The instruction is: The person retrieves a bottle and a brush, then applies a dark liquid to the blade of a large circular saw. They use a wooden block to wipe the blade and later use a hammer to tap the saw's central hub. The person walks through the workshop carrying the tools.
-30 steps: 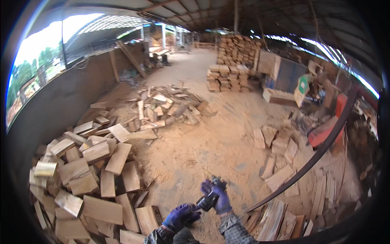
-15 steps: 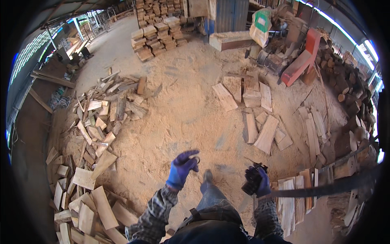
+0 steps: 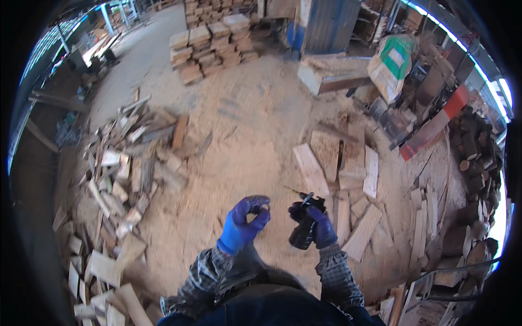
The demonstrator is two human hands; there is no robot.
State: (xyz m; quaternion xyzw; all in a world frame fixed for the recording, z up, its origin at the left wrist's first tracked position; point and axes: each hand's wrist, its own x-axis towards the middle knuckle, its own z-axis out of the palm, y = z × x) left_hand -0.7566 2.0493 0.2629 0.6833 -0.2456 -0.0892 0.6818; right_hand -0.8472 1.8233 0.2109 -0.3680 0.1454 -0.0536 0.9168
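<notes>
Boards (image 3: pixel 217 50) already stacked ahead; loose wood (image 3: pixel 120 191) lies scattered, yet to be stacked. Black tool (image 3: pixel 302 236) gripped in right hand (image 3: pixel 324 228), held out in front, applied to nothing. Left hand (image 3: pixel 240 223) held beside it, curled ring-like; whether anything is pinched cannot be told.

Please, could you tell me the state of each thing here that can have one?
Left hand, gloved, curled
Right hand, gloved, gripping
Black drill, gripped, bit pointing forward-left; whether running, cannot tell
Scrap wood, heaped loosely
Wood blocks, stacked
Logs, piled
</notes>
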